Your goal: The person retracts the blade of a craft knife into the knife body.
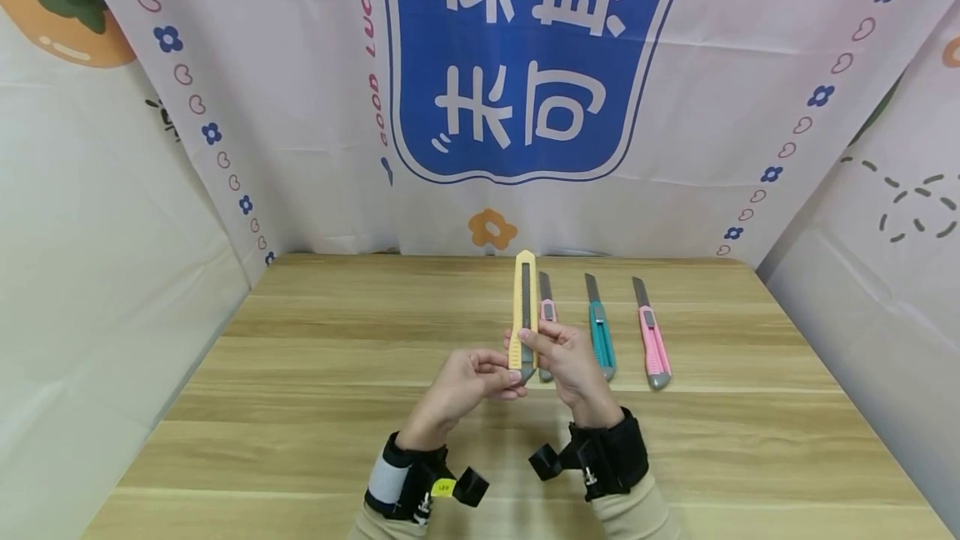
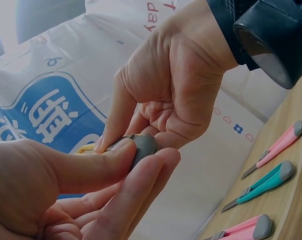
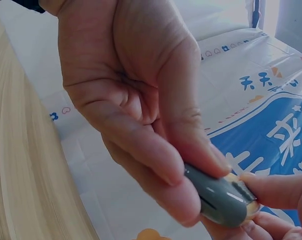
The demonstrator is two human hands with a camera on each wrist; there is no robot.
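Yellow cutter [image 1: 526, 298], one: held up over the table [image 1: 300, 407]. Left hand [image 1: 468, 386]: fingers curled, pinching the grey end [image 2: 144, 147] against the thumb. Right hand [image 1: 573, 361]: fingers curled, gripping it farther up, thumb on its face. Lying side by side on the table, blades out: pink cutter [image 1: 549, 310], partly behind the right hand; teal cutter [image 1: 602, 335]; second pink cutter [image 1: 653, 338].

a yellow utility knife [image 1: 526, 305], grey-ended, is held aloft, its tip [image 1: 526, 257] uppermost in the head view.
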